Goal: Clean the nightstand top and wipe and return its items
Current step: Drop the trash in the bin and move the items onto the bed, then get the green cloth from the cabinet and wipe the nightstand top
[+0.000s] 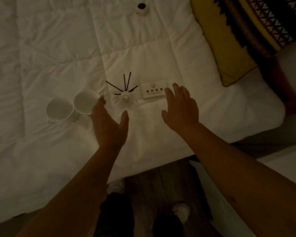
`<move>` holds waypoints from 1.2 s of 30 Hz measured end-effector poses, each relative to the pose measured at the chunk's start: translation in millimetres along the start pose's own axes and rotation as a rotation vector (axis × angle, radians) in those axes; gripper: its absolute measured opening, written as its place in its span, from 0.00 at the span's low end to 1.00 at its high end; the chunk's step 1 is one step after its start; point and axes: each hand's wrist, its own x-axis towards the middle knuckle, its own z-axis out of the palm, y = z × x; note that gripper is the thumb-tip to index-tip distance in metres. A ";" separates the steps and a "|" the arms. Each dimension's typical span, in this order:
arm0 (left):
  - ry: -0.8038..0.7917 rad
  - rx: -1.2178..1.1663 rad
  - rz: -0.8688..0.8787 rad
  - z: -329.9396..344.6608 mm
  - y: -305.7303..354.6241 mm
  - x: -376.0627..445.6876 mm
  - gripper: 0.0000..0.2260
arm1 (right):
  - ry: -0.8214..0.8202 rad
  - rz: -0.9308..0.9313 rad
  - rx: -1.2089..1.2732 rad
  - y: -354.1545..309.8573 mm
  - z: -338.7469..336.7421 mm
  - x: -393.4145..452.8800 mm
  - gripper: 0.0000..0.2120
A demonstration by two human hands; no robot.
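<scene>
White and puffy, the quilted bed cover (58, 48) holds two smooth round white mugs (72, 106) side by side, a small clear glass bottle with thin black sticks fanning out of it (125, 93), a flat white card with printed letters (153, 90) and, far up, a little pale pot with a dark round top (141, 8). The left hand (108, 122) has straight fingers and holds nothing, just beside one mug. The right hand (179, 105) is flat and spread, its fingertips at the card's edge, near a yellow pillow with a zigzag pattern (246, 31).
</scene>
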 end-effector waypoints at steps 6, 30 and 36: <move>-0.209 0.292 0.463 -29.5 94.1 8.0 0.34 | 0.062 0.204 0.099 47.7 -52.3 -54.7 0.35; 0.007 0.658 0.034 -352.0 137.7 -171.8 0.37 | 0.056 -0.668 0.024 -124.2 -271.3 -227.8 0.35; 0.178 0.731 -0.355 -512.9 48.3 -274.9 0.40 | 0.041 -1.105 0.001 -321.3 -281.9 -312.4 0.35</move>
